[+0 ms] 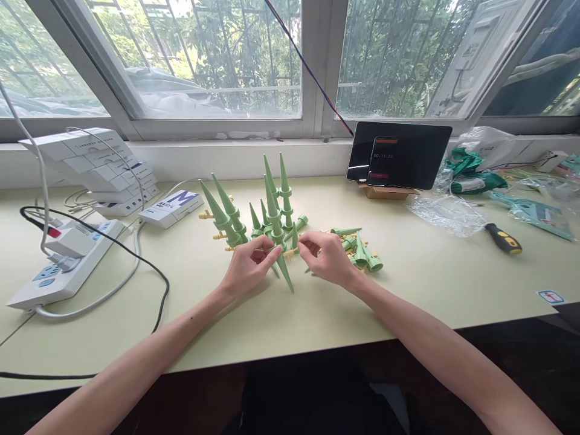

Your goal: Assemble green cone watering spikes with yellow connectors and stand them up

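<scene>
My left hand (248,263) is closed, its thumb and fingers pinching a green plastic plant-watering spike (284,273) whose point is tilted down towards me. Close by on the right, my right hand (327,257) is in a pinch; what lies between its fingertips is too small to make out. A yellow valve piece (290,254) shows between the two hands. Just behind them, several green spikes (273,211) stand point up in stacks, and more upright spikes (216,205) with yellow valves on their sides stand to the left. A pile of loose green spikes (360,251) and yellow parts lies beside my right hand.
At the left are a power strip (67,266) with cables and stacked white boxes (104,169). A tablet (421,154) with a phone (385,160) before it leans at the back. Plastic wrap (446,211) and a screwdriver (502,238) lie at the right.
</scene>
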A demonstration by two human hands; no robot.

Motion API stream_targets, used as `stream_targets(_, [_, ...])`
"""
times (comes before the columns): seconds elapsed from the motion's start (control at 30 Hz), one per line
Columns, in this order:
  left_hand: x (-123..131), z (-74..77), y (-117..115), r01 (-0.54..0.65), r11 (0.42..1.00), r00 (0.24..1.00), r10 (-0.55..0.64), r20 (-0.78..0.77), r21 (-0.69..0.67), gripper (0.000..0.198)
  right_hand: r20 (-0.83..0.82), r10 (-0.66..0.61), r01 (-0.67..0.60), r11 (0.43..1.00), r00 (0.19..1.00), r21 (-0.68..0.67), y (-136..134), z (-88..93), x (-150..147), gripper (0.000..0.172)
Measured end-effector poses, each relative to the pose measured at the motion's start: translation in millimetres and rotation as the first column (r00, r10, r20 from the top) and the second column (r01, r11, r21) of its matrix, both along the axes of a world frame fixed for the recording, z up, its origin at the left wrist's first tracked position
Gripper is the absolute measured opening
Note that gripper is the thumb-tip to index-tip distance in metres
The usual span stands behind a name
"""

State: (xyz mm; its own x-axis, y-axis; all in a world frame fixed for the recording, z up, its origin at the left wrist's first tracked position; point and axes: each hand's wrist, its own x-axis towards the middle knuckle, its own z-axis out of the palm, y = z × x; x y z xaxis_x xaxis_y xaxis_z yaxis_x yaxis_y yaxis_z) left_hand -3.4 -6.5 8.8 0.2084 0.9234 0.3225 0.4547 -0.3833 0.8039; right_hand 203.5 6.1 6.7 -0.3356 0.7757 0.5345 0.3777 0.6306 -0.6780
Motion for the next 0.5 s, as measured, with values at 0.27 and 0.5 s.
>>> stream_targets(0.27, [0.1, -1.1, -0.6, -0.007, 1.000, 1.000, 0.007, -0.002, 0.025, 0.024, 0.012, 0.048, -0.048, 0.999, 0.999, -0.022, -0.2, -0.7, 0.2, 0.019])
stream_targets(0.5, [-0.6, -1.6, 0.2, -0.019, 0.999, 1.000, 0.019, -0.002, 0.035, 0.023, 0.003, 0.064, -0.064, 0.998, 0.998, -0.030, 1.4, 0.6, -0.3, 0.019])
